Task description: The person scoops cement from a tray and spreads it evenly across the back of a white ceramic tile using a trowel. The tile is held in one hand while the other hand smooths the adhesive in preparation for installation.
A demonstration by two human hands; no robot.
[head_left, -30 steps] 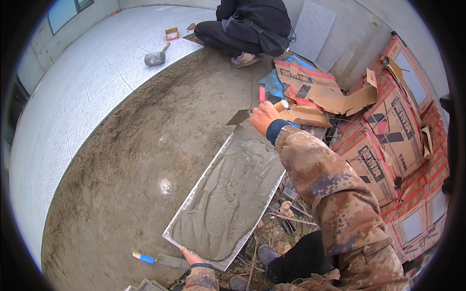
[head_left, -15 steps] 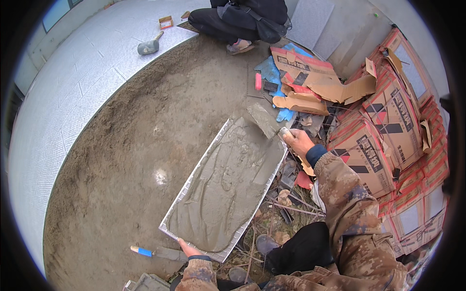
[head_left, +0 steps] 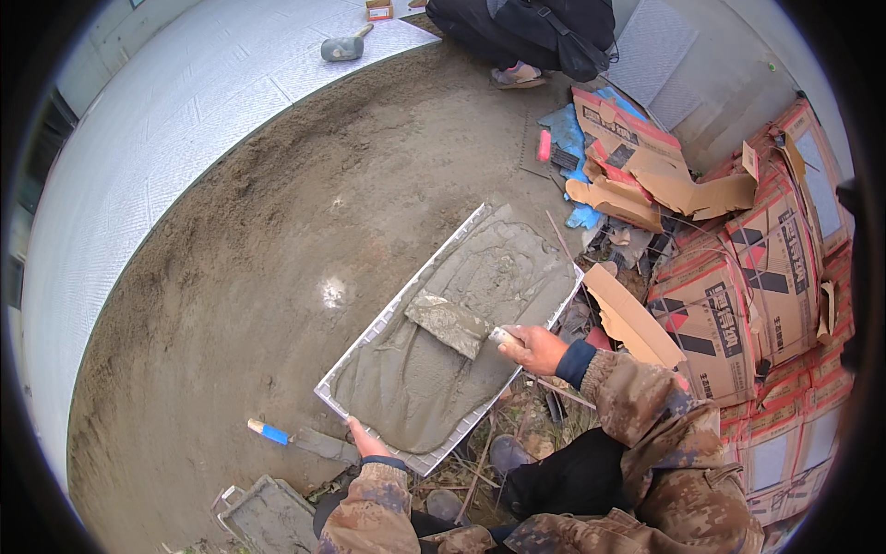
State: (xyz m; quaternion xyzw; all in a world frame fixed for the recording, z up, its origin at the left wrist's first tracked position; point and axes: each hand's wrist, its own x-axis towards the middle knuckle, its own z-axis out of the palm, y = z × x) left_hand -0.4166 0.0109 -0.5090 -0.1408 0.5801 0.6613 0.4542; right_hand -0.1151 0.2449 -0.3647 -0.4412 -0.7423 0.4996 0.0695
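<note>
Over on that tile (head_left: 398, 303), the right hand (head_left: 537, 351) has fingers round a trowel (head_left: 449, 325), the left hand (head_left: 367, 439) grips the edge, and pressing too hard could totally slop mortar (head_left: 401, 388) off.

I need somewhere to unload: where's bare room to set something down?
The widest bare patch is the ground between the pale floor and the mortar-covered tile; the pale floor left of the mallet is bare too. Right of the tile it's crowded: cardboard, cartons, scraps.

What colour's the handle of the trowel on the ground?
The trowel handle is blue with a tan end, clearest in the head view.
</note>
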